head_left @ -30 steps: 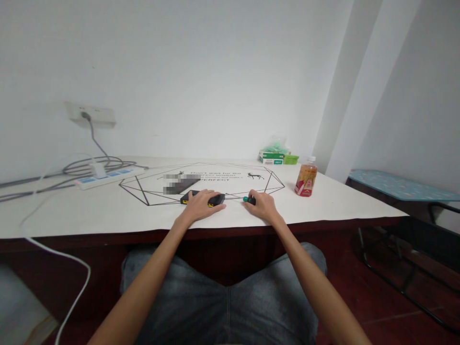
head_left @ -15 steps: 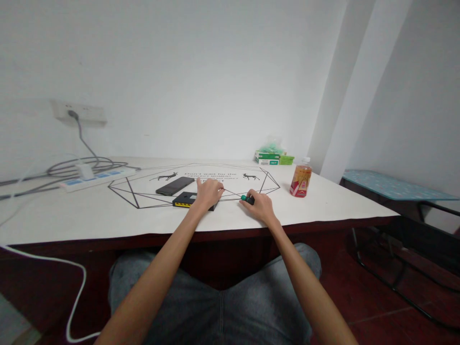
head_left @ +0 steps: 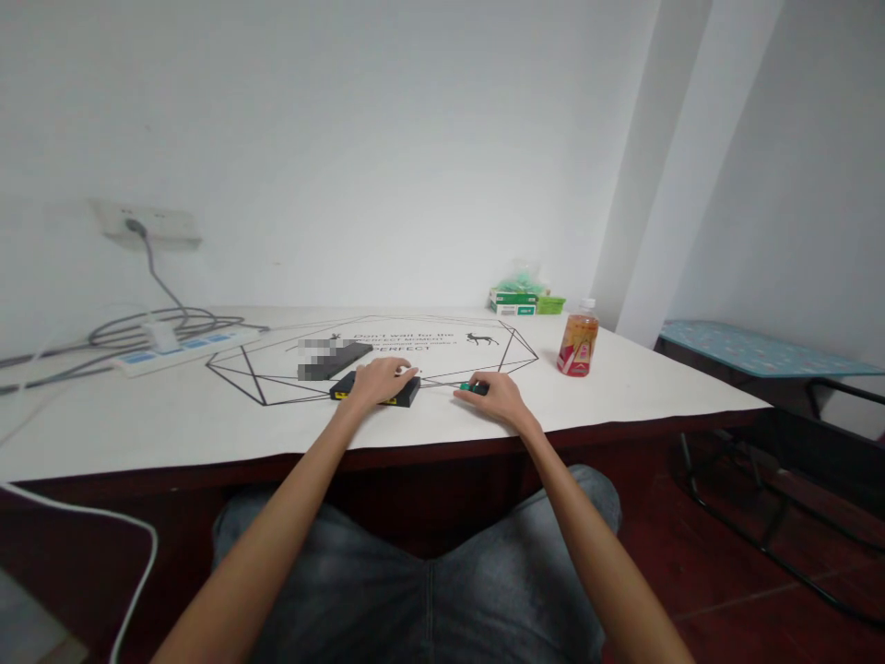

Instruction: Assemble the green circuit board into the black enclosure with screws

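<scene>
My right hand (head_left: 499, 398) is closed round the green and black handle of a screwdriver (head_left: 466, 387). Its thin shaft points left, toward the network switch. That switch (head_left: 409, 395), a flat black box with yellow ports along its front, lies on the table. My left hand (head_left: 377, 381) rests over the switch and covers much of its top. The left thumb and fingertips are drawn together at the switch's right side; what they pinch, if anything, is too small to make out. Just behind the switch lies a dark phone (head_left: 354, 356), partly pixelated.
A bottle with a red drink (head_left: 578, 343) stands to the right. Green and white boxes (head_left: 513, 302) sit against the wall. At the left lie a white power strip (head_left: 197, 347) and coiled grey cables (head_left: 111, 325). The table's front edge (head_left: 429, 443) is close to me.
My left hand has moved left and down, away from the screwdriver tip and onto the switch. My right hand has shifted slightly left, and the screwdriver lies flatter.
</scene>
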Demonstrator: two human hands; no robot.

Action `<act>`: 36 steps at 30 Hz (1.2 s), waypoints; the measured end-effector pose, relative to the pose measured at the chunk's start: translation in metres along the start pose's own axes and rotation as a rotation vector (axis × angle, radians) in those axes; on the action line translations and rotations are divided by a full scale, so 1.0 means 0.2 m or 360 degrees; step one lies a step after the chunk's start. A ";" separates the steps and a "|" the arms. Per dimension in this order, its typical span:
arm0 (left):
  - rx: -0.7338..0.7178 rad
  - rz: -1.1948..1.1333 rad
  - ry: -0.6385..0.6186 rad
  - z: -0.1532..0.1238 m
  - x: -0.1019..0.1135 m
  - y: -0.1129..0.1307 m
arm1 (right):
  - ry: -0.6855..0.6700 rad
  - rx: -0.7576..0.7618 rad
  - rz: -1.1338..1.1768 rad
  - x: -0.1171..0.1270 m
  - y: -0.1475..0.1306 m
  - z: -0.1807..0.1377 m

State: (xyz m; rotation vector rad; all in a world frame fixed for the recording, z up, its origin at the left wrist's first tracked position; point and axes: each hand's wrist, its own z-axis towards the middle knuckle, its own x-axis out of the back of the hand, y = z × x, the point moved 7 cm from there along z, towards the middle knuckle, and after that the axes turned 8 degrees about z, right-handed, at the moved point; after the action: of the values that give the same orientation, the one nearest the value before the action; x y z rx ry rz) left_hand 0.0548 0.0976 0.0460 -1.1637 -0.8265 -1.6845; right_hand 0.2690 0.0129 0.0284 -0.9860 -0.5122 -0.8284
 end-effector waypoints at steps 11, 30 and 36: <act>0.0057 0.0258 0.0071 -0.12 -0.02 -0.10 | -0.0180 0.0216 -0.0084 -0.05 -0.06 -0.01; 0.0037 0.0435 0.0009 -0.12 -0.04 -0.09 | -0.0253 0.0277 0.0016 -0.05 -0.07 -0.02; 0.0125 0.0410 0.0003 -0.14 -0.01 -0.08 | -0.0244 0.0335 -0.0087 -0.04 -0.10 -0.05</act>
State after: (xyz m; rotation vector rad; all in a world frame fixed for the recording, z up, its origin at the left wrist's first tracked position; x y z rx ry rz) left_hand 0.0309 0.0806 0.0340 -1.1613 -0.7024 -1.4303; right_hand 0.2494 0.0009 0.0287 -0.8474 -0.7457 -0.7340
